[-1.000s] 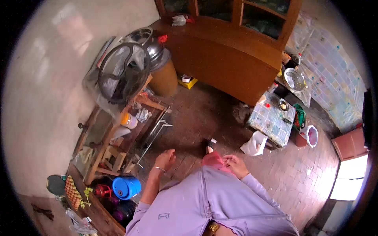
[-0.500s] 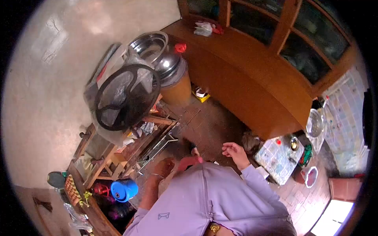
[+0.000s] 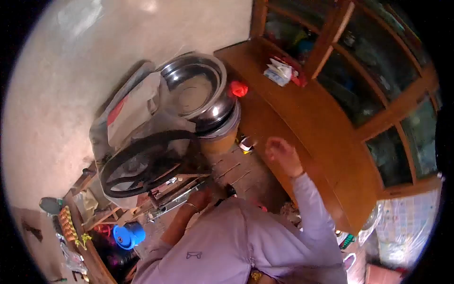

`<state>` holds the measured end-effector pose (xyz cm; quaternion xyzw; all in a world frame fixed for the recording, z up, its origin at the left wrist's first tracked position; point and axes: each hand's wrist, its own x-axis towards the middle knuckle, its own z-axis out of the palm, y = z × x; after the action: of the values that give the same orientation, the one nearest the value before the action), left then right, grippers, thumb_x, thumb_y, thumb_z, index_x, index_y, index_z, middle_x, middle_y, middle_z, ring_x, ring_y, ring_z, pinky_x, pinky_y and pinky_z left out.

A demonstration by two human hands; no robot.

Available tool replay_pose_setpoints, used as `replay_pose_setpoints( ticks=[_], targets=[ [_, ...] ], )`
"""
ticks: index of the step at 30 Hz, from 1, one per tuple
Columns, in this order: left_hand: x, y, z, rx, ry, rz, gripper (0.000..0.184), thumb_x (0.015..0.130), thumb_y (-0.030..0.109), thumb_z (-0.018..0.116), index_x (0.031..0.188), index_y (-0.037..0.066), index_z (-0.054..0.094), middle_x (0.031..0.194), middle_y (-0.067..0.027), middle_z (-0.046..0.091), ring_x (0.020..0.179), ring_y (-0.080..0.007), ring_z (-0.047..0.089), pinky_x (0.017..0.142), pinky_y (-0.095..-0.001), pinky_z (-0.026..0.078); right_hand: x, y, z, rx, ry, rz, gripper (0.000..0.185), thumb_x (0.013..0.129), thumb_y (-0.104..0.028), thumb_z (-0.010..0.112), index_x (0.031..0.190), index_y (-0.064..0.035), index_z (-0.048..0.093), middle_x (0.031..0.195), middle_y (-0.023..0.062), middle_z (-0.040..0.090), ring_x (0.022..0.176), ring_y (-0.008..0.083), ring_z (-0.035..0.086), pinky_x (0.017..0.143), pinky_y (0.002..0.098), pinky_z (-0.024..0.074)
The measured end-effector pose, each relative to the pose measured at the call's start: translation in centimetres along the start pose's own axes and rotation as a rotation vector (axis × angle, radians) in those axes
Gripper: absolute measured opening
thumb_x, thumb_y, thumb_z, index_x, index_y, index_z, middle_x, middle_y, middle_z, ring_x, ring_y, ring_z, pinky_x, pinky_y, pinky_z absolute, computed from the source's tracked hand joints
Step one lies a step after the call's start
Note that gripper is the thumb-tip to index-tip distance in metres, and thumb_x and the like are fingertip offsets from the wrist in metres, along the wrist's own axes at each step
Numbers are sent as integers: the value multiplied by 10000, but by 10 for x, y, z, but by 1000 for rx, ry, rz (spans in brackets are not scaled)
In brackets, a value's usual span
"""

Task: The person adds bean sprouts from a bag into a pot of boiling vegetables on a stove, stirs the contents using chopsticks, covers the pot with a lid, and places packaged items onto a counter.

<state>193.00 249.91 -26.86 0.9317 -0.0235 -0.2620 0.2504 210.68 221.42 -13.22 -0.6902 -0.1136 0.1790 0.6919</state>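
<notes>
My right hand (image 3: 283,155) is raised in front of the orange-brown wooden cabinet (image 3: 302,128). It looks loosely open, with nothing visible in it, though motion blurs its fingers. A bracelet circles the wrist of my left hand (image 3: 201,199), which hangs low beside my body, near the wooden frame below the steering wheel (image 3: 151,135). Shadow hides those fingers. The black wheel is partly wrapped in clear plastic. Beyond it, a shiny metal basin (image 3: 215,106) sits on top of a tan bucket (image 3: 220,143). A red crumpled item (image 3: 239,88) lies at the basin's right edge.
White packets (image 3: 279,72) lie on the cabinet ledge under glass doors. A blue container (image 3: 128,235) stands low at the left, near an egg tray (image 3: 68,225). A patterned plastic-covered cloth (image 3: 406,222) hangs at the right. The pale wall (image 3: 94,61) bounds the left side.
My right hand has moved up and forward, from above the floor to in front of the cabinet. The view has shifted closer to the basin and the cabinet.
</notes>
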Motion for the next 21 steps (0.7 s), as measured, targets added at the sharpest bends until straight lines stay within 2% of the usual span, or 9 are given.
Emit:
replay_pose_setpoints(
  ticks=[3, 5, 7, 9, 13, 15, 16, 19, 21],
  targets=[
    [2, 9, -34, -65, 91, -32, 281, 786, 214, 477, 1016, 69, 549, 917, -225, 585, 855, -350, 563, 723, -436, 448, 110, -3, -9, -214, -46, -178, 341, 801, -86, 539, 1132, -30, 472, 936, 37, 542, 808, 114, 530, 688, 256, 448],
    [5, 8, -45, -148, 18, -223, 316, 787, 212, 470, 1050, 52, 543, 1003, -202, 574, 923, -341, 544, 795, -420, 429, 173, -37, 9, -408, -82, -323, 424, 750, -98, 600, 1149, -49, 463, 977, 55, 537, 846, 152, 543, 730, 273, 451],
    [6, -11, -35, -151, 66, -271, 329, 785, 203, 474, 1062, 38, 537, 1025, -197, 568, 941, -341, 538, 819, -410, 420, 248, -36, 26, -731, -18, -597, 509, 706, -138, 644, 1169, -61, 446, 1055, 100, 520, 947, 213, 529, 819, 306, 424],
    [-7, -24, -21, -191, 151, -335, 342, 786, 196, 472, 1077, 28, 532, 1053, -193, 559, 968, -335, 530, 852, -393, 409, 297, -60, 55, -1028, -27, -627, 574, 677, -196, 670, 1188, -81, 436, 1152, 147, 462, 1065, 278, 457, 893, 333, 376],
    [-6, -70, 45, -333, 321, -524, 344, 794, 223, 468, 1075, 37, 538, 1042, -187, 567, 936, -331, 549, 830, -390, 423, 382, -37, 110, -1398, -102, -382, 816, 601, -286, 730, 1291, -134, 322, 1353, 132, 238, 1252, 320, 213, 925, 580, 270],
    [-5, -62, 46, -391, 279, -606, 340, 793, 221, 470, 1071, 37, 539, 1036, -189, 568, 930, -333, 550, 825, -391, 424, 390, -44, 122, -1494, -249, -290, 768, 680, -282, 662, 1325, -163, 263, 1396, 110, 156, 1288, 299, 136, 868, 687, 221],
    [-4, -58, 47, -414, 263, -633, 338, 793, 220, 472, 1068, 37, 540, 1033, -190, 568, 927, -333, 551, 822, -392, 424, 399, -36, 126, -1503, -253, -277, 768, 680, -282, 662, 1325, -163, 263, 1396, 110, 156, 1288, 299, 136, 868, 687, 221],
    [1, -54, 43, -428, 230, -653, 332, 791, 218, 476, 1062, 38, 541, 1025, -192, 568, 918, -336, 552, 814, -394, 426, 421, 5, 134, -1711, -215, -440, 464, 863, -184, 365, 1320, -197, 288, 1411, 50, 152, 1296, 281, 117, 839, 720, 215],
    [4, -57, 39, -429, 212, -639, 327, 790, 216, 479, 1057, 38, 542, 1019, -194, 569, 912, -337, 553, 809, -395, 427, 427, 16, 136, -1785, -228, -442, 458, 865, -184, 358, 1318, -199, 294, 1414, 44, 148, 1295, 292, 112, 839, 719, 217]
  ],
)
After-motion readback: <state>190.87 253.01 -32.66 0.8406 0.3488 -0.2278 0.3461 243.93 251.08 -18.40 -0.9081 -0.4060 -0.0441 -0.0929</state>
